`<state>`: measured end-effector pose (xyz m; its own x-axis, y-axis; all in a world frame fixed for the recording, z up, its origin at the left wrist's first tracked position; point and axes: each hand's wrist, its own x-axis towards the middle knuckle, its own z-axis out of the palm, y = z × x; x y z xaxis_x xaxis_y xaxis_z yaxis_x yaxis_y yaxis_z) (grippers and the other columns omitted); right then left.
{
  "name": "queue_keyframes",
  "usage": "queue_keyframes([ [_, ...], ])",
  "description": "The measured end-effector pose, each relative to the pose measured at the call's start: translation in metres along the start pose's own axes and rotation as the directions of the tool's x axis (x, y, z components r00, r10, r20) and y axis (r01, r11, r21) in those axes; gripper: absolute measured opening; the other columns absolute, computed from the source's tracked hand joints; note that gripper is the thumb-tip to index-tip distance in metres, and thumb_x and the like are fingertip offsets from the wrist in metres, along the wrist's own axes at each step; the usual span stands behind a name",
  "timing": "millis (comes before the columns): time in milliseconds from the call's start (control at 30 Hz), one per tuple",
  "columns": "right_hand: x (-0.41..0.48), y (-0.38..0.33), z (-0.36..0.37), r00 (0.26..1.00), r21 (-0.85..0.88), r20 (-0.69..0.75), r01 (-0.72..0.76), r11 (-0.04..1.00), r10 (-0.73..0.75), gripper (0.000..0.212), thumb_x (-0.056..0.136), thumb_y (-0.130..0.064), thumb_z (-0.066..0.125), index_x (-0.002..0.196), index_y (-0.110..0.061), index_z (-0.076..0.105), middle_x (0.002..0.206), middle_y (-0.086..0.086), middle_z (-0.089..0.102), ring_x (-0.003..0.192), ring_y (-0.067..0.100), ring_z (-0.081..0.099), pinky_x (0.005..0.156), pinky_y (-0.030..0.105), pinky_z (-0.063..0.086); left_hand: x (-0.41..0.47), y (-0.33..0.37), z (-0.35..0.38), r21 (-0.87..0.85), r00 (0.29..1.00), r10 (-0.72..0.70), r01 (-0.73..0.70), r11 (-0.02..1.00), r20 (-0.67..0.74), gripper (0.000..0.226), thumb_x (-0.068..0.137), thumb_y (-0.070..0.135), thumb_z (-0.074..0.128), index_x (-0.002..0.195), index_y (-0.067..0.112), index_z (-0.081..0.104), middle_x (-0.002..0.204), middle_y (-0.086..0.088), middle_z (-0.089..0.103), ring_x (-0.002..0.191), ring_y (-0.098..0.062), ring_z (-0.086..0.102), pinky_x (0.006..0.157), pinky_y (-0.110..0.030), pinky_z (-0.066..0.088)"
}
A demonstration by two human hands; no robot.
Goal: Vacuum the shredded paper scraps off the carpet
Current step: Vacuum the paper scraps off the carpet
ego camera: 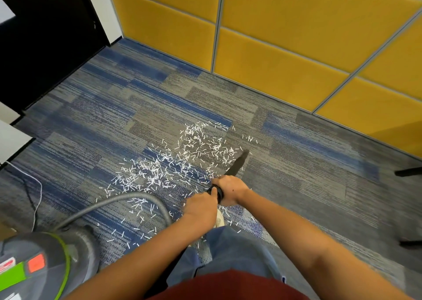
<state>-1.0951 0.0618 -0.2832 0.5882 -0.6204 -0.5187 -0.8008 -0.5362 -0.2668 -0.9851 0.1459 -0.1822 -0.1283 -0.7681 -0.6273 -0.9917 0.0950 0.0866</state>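
your left grip (201,208) and right grip (230,190) clasp the black tapered nozzle (238,162); white shredded paper scraps (159,169) lie left of its tip on the blue-grey carpet (296,162) (some underfoot). a fast sweep could scatter them.

Hands: two, left hand (201,206) and right hand (230,189), both gripping one black nozzle (237,165). Grey hose (127,199): one. Vacuum canister (41,261): one, with one orange button (36,262). Paper scraps (155,174): too many to count, in one loose spread on one carpet (308,162). White cable (37,194): one. Black furniture legs at right edge: two (408,171) (411,243). Shoe (220,218): one visible. Yellow wall panels (285,37): several, frame edge cuts exact count. Dark door (45,37): one.
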Motion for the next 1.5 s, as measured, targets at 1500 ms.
queue_keyframes([
  [1500, -0.006, 0.027, -0.016, 1.000, 0.056, -0.016, 0.011, 0.998, -0.010, 0.023, 0.079, -0.020, 0.060, 0.101, -0.014, 0.056, 0.097, 0.008, 0.062, 0.089, 0.028, 0.063, 0.078, 0.039, 0.055, 0.014, 0.029, -0.022, 0.000, 0.999, 0.004, -0.004, 1.000, -0.037, 0.063, 0.096, 0.008, 0.041, 0.150, 0.007, 0.011, 0.132, -0.014, 0.049, 0.119, -0.030, 0.050, 0.090, -0.036, 0.045],
])
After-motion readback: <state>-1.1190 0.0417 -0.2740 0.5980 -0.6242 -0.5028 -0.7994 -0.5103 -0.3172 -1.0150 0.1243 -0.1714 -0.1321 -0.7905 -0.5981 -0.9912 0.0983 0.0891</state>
